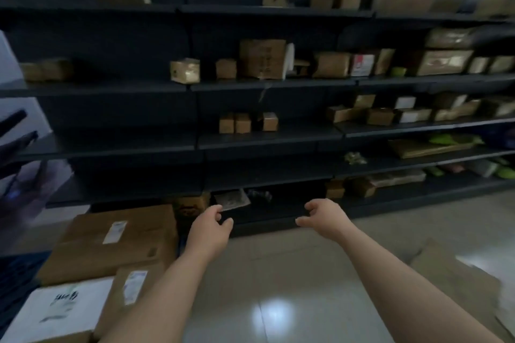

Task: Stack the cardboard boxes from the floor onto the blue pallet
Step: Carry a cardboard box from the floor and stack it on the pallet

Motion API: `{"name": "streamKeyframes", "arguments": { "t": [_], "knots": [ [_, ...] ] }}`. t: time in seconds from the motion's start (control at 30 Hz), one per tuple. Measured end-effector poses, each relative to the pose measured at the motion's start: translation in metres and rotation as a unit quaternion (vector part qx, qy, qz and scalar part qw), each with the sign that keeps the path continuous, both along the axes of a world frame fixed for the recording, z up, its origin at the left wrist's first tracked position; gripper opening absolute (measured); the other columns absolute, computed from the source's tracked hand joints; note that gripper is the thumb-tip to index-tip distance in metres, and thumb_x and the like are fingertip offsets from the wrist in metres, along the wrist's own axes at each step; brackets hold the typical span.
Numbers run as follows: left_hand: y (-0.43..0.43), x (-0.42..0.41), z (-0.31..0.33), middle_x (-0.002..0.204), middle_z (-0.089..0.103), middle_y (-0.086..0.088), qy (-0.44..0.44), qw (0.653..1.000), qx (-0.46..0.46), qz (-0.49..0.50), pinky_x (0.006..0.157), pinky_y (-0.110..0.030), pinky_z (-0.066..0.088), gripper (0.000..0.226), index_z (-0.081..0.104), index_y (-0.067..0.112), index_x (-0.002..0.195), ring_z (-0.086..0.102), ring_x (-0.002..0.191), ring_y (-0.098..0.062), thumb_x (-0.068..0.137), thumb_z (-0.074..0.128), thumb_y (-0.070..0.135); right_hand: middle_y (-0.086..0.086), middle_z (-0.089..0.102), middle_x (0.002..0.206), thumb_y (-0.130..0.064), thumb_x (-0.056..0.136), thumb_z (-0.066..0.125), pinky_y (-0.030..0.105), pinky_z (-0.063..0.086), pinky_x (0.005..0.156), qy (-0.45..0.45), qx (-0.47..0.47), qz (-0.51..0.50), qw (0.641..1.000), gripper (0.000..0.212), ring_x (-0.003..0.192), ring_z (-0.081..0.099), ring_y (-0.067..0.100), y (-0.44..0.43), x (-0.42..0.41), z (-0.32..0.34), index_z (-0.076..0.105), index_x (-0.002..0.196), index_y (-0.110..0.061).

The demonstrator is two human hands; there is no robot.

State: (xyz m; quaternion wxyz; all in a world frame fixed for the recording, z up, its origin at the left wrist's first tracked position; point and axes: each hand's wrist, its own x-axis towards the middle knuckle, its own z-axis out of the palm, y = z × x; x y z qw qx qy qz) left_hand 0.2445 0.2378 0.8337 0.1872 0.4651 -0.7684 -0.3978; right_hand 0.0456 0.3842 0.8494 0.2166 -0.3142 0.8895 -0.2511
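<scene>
Both my arms reach forward over the tiled floor, and neither hand holds anything. My left hand (211, 227) hangs with loosely curled fingers just right of a large cardboard box (111, 242) that lies at the lower left. My right hand (323, 217) is held out the same way, apart from any box. In front of the large box lie a smaller brown box (131, 295) and a white-topped box (61, 309). A dark blue pallet edge (16, 273) shows at the far left. Flattened cardboard (457, 281) lies on the floor at the right.
A long dark shelving unit (264, 83) fills the view ahead, holding several small cardboard boxes and packets. Pale tiled floor (278, 273) stretches between my arms. Blurred dark shapes (16, 142) stand at the left edge.
</scene>
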Motion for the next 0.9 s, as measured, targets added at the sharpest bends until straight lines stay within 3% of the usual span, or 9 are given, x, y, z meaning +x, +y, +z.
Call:
{"name": "streamKeyframes", "arguments": {
  "t": [0.23,0.53,0.7,0.83,0.9],
  "knots": [
    [0.092,-0.167,0.013,0.137,0.052,-0.003,0.003,0.992,0.017,-0.127,0.097,-0.032,0.045,0.052,0.04,0.018,0.143,0.052,0.122,-0.02,0.094,0.056,0.029,0.005,0.057,0.135,-0.037,0.084,0.07,0.032,0.052,0.094,0.043,0.02,-0.128,0.991,0.063,0.114,0.06,0.018,0.141,-0.103,-0.003,0.048,0.14,-0.019],
    [0.22,-0.341,-0.013,0.136,0.052,-0.007,-0.007,0.958,0.073,-0.278,0.099,-0.032,0.043,0.051,0.042,0.015,0.141,0.051,0.123,-0.02,0.094,0.057,0.025,0.007,0.06,0.13,-0.038,0.08,0.073,0.038,0.051,0.097,-0.001,0.037,-0.314,0.949,0.063,0.112,0.06,0.022,0.302,-0.221,-0.033,0.052,0.135,-0.015],
    [0.254,-0.412,-0.029,0.136,0.052,-0.009,-0.03,0.94,0.087,-0.327,0.097,-0.03,0.043,0.05,0.042,0.013,0.141,0.052,0.123,-0.021,0.094,0.057,0.021,0.006,0.063,0.125,-0.036,0.082,0.073,0.032,0.054,0.088,-0.024,0.041,-0.395,0.917,0.061,0.098,0.063,0.017,0.347,-0.263,-0.053,0.053,0.135,-0.016],
    [0.263,-0.472,-0.048,0.136,0.053,-0.01,-0.043,0.926,0.092,-0.364,0.099,-0.032,0.043,0.051,0.043,0.013,0.141,0.052,0.123,-0.022,0.093,0.058,0.021,0.006,0.062,0.126,-0.037,0.082,0.071,0.035,0.053,0.092,-0.035,0.046,-0.445,0.894,0.062,0.104,0.063,0.018,0.363,-0.302,-0.069,0.051,0.136,-0.014],
    [0.265,-0.503,-0.057,0.136,0.052,-0.009,-0.052,0.92,0.091,-0.378,0.099,-0.034,0.045,0.051,0.042,0.014,0.141,0.052,0.123,-0.022,0.093,0.058,0.022,0.006,0.06,0.13,-0.035,0.085,0.069,0.035,0.053,0.09,-0.044,0.043,-0.462,0.885,0.061,0.097,0.063,0.017,0.366,-0.321,-0.073,0.048,0.138,-0.014]
  ]
}}
